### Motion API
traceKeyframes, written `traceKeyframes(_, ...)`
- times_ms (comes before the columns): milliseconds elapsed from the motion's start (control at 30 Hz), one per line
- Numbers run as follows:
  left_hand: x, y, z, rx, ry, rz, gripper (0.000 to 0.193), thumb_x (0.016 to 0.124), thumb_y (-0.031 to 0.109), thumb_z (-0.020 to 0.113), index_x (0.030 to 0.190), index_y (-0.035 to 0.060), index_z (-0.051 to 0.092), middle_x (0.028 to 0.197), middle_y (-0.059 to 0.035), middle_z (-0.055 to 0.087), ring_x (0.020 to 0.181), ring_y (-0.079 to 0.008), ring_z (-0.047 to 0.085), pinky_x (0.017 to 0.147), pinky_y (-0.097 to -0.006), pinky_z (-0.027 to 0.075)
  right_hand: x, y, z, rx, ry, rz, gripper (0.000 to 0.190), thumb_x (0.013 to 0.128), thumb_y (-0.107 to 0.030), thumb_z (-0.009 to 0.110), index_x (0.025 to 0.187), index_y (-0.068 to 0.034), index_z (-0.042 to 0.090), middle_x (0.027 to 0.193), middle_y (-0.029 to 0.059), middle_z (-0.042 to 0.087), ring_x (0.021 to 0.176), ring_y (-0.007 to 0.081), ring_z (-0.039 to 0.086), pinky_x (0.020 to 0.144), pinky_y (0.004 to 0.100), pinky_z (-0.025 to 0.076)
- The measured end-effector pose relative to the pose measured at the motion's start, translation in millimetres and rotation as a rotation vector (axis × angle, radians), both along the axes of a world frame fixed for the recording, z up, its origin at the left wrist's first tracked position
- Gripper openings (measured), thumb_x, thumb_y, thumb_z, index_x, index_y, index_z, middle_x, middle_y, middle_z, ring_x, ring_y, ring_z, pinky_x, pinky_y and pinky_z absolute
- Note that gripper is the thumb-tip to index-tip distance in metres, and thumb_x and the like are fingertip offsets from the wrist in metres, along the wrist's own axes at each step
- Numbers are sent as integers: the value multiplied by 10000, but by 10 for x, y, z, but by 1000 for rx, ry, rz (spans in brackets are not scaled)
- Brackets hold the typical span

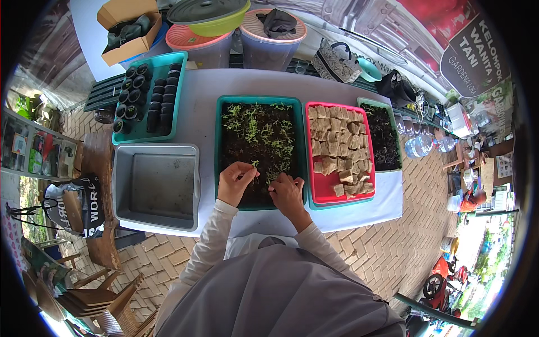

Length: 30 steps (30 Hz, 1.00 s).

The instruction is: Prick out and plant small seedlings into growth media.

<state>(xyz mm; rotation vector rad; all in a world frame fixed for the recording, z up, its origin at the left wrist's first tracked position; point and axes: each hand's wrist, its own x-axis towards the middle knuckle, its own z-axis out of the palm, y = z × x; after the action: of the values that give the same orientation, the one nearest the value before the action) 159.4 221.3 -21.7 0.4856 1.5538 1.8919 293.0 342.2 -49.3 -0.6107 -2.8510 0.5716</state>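
Note:
Between the thumb and fingertips of my left hand point(236, 184) is a small green seedling point(254, 163), held above the near part of a dark teal tray point(302, 126). The tray holds dark soil point(236, 153) with many green seedlings point(252, 122), thickest at the far side and along the right. My right hand point(289, 194) is low over the tray's near right part, fingers bent and touching the seedlings there. Whether its fingertips grip a stem is hidden. Just right of it stands a red tray point(330, 185) with rows of brown cube-shaped plugs point(339, 126).
Left on the white-covered table point(202, 84) are a grey basin point(156, 181) and a turquoise tray point(179, 97) with small black pots point(134, 96). A pale green tray of dark soil point(381, 135) stands far right. Lidded tubs point(273, 46) line the back. Stacked chairs point(97, 295) are at lower left.

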Motion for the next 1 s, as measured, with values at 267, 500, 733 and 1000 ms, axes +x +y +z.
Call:
traceKeyframes(267, -34, -38, 31, 13, 0, 14, 98, 859, 71, 630, 890, -17, 599, 837, -76, 660, 801, -121, 632, 726, -226, 475, 41, 158, 312, -355, 65, -99, 68, 710, -134, 709, 754, -104, 667, 802, 39, 536, 751, 180, 560, 789, 401, 325)
traceKeyframes(500, -5, 16, 45, 35, -32, -10, 101, 857, 72, 630, 892, -17, 595, 837, -74, 655, 810, -124, 632, 731, -227, 474, 118, 373, 376, -934, 191, -143, 130, 772, -126, 721, 837, -23, 677, 804, 17, 560, 661, 83, 498, 588, 234, 405)
traceKeyframes(733, 7, 1, 46, -2, -50, -43, 110, 861, 50, 623, 922, -31, 581, 859, -87, 641, 838, -156, 635, 792, -253, 486, 135, 353, 444, -941, 174, -159, 99, 743, -125, 728, 798, -60, 678, 801, 23, 537, 694, 123, 518, 672, 293, 396)
traceKeyframes(1000, -2, -14, 48, -9, -11, -45, 106, 861, 51, 622, 918, -29, 582, 853, -85, 643, 834, -157, 637, 785, -257, 493, 219, 265, 330, -19, -67, -185, 111, 627, -107, 722, 716, -135, 661, 859, 32, 528, 889, 211, 552, 783, 416, 277)
